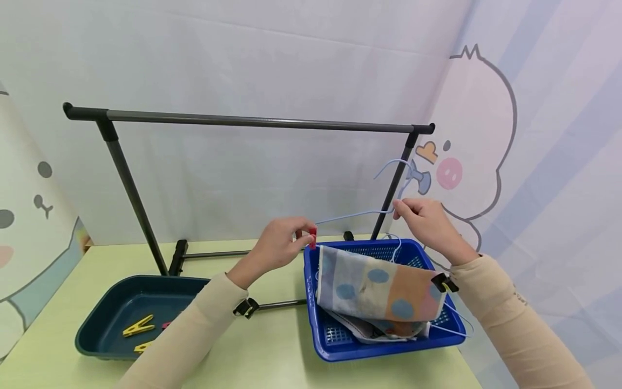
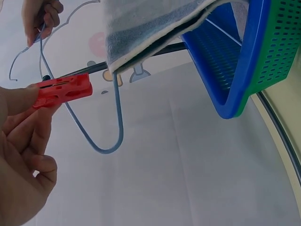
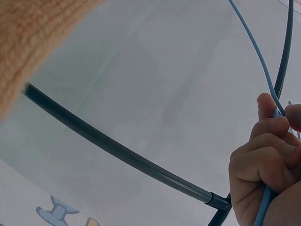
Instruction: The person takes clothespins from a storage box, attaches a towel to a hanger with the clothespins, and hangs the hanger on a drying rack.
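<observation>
My right hand [image 1: 430,227] pinches a light blue wire hanger [image 1: 357,215] at the neck below its hook. A cloth with pastel stripes and blue dots [image 1: 379,283] hangs folded over the hanger's lower bar, above the blue basket [image 1: 315,329]. Between thumb and fingers, my left hand [image 1: 279,246] holds a red clothespin [image 2: 63,90] at the hanger's left end. In the left wrist view the clothespin's free end points toward the cloth's upper corner, a little apart from it. The right wrist view shows the right fingers [image 3: 263,160] curled around the wire.
Behind the hands stands a dark metal rack with a horizontal rail [image 1: 262,122]. More cloth [image 1: 357,327] and other hangers [image 1: 454,329] lie in the basket. At left, a dark green tub [image 1: 97,308] holds yellow clothespins [image 1: 139,326], partly hidden by the left sleeve.
</observation>
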A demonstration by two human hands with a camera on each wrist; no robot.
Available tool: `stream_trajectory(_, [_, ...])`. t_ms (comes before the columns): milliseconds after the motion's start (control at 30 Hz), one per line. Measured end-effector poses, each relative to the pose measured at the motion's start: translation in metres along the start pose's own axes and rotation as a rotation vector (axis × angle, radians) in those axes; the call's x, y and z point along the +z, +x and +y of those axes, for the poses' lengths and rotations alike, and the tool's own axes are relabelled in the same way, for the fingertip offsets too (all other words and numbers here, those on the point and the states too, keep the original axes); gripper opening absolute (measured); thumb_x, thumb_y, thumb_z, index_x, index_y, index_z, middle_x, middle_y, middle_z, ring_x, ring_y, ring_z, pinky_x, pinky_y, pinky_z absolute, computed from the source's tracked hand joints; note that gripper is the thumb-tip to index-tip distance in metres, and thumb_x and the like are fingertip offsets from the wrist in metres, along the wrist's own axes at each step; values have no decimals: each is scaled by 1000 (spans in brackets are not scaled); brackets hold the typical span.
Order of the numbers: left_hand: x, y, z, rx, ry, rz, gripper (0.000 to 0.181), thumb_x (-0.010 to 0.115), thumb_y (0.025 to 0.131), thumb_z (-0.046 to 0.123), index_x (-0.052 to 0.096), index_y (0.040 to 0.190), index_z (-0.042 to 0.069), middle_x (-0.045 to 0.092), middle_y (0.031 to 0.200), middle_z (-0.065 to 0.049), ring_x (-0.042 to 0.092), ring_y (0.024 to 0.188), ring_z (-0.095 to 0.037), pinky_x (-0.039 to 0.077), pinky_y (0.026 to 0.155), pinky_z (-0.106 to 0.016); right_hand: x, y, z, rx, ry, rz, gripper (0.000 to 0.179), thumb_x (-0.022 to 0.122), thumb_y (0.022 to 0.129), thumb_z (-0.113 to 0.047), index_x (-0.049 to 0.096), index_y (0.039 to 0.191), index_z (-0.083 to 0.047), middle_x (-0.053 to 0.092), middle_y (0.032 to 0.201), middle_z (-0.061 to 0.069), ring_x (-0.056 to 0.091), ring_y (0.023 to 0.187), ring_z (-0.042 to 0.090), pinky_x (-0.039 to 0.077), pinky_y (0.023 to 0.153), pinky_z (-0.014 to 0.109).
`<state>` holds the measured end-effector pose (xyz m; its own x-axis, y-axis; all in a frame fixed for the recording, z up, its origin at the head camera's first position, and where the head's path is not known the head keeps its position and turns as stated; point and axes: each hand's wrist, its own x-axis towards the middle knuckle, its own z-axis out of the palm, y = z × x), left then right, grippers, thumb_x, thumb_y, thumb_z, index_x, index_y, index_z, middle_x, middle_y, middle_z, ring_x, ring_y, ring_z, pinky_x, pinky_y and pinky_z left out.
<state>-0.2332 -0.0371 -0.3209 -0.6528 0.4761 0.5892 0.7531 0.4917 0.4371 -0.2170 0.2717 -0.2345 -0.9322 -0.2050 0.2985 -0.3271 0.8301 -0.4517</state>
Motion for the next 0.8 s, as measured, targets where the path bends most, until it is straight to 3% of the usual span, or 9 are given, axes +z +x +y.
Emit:
stream_trajectory(167, [5, 4, 2, -20, -6, 11, 8, 64, 91, 17, 70, 97, 14, 69, 88, 6, 61, 76, -8, 44, 59, -26, 2, 1, 1, -4, -2, 7, 47, 38, 100, -44, 66, 85, -10, 52, 67, 6, 48, 70, 25, 42, 61, 36])
stream_trajectory(333, [8, 7, 4, -52, -4, 25, 12, 64, 91, 17, 70, 100, 12, 71, 91, 4, 64, 79, -11, 49, 65, -26, 4, 1, 3, -25, 1, 17, 46, 39, 101, -42, 66, 83, -9, 45, 59, 6, 45, 62, 24, 39, 59, 35])
stream_trajectory(600, [17, 11, 7, -22, 0, -4, 7, 62, 93, 16, 68, 94, 14, 68, 79, 9, 57, 65, -8, 38, 51, -22, 7, 3, 8, -44, 26, 35, 46, 40, 101, -41, 66, 81, -9, 43, 57, 5, 44, 58, 24, 38, 61, 36])
stream_trajectory(800, [24, 15, 10, -25, -1, -38, 10, 61, 93, 17, 70, 98, 14, 69, 85, 7, 57, 68, -7, 43, 58, -22, 6, 3, 8, -42, 33, 30, 46, 39, 101, -40, 67, 82, -8, 51, 63, 6, 47, 65, 24, 41, 62, 36])
